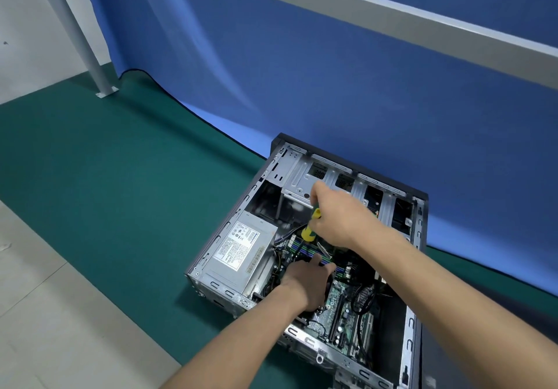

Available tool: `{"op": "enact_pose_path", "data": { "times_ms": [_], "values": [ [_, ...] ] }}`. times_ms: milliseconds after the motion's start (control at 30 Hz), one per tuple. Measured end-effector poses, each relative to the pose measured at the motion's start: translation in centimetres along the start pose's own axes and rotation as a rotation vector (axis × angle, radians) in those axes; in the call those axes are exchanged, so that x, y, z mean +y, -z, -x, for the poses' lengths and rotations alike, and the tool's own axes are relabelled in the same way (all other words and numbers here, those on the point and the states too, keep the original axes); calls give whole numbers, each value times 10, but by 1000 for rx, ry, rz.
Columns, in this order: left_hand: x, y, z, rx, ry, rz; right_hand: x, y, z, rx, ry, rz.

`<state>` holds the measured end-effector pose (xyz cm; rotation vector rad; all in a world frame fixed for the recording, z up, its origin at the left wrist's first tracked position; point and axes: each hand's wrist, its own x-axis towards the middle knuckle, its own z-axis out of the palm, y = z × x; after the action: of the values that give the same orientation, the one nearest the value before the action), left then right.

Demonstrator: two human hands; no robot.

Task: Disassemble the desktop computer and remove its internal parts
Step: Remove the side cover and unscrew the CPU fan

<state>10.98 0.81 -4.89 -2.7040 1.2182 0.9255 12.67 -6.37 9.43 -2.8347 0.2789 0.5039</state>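
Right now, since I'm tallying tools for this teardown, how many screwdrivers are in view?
1: the yellow-handled screwdriver gripped by the right hand over the open computer case. Others may be hidden.

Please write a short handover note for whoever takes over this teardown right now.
Right hand grips the screwdriver, its tip down among the parts over the motherboard.
Left hand rests inside the case; what it holds is hidden.
Case lies open on the green mat, side panel off.
Power supply, motherboard and cables are still in.
Left: unscrew and lift out all of them.
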Motion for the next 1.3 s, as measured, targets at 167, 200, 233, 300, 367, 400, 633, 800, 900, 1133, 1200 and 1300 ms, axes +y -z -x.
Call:
{"op": "enact_pose_path", "data": {
  "times_ms": [167, 200, 233, 300, 367, 400, 633, 800, 900, 1133, 1200, 1300],
  "values": [
    [1, 0, 0, -18, 4, -54, 3, -2, 2, 109, -41, 183],
    [2, 0, 0, -20, 3, -52, 3, -4, 3, 102, 6, 172],
    [1, 1, 1, -17, 3, -39, 2, -4, 4, 78, 46, 144],
    [1, 2, 2, -10, 7, -8, 2, -2, 5, 19, 80, 48],
    [2, 3, 3, -13, 14, -7, 3, 0, 5, 24, 22, -12],
    [2, 3, 3, -15, 14, -15, 4, -1, 5, 53, -31, 32],
    [3, 4, 4, -18, 19, -29, 5, -3, 6, 86, 59, 72],
    [3, 2, 4, -18, 19, -48, 7, -6, 5, 185, -73, 133],
    [3, 3, 4, -24, 22, -43, 9, -6, 2, 111, 2, 2],
    [2, 2, 4, -14, 17, -45, 6, -6, 3, 180, -77, 158],
    [2, 3, 3, -13, 14, -17, 7, -3, 1, 88, 2, -8],
    [1, 3, 3, -8, 10, -17, 4, -3, 3, 53, 0, -45]
  ]
}}
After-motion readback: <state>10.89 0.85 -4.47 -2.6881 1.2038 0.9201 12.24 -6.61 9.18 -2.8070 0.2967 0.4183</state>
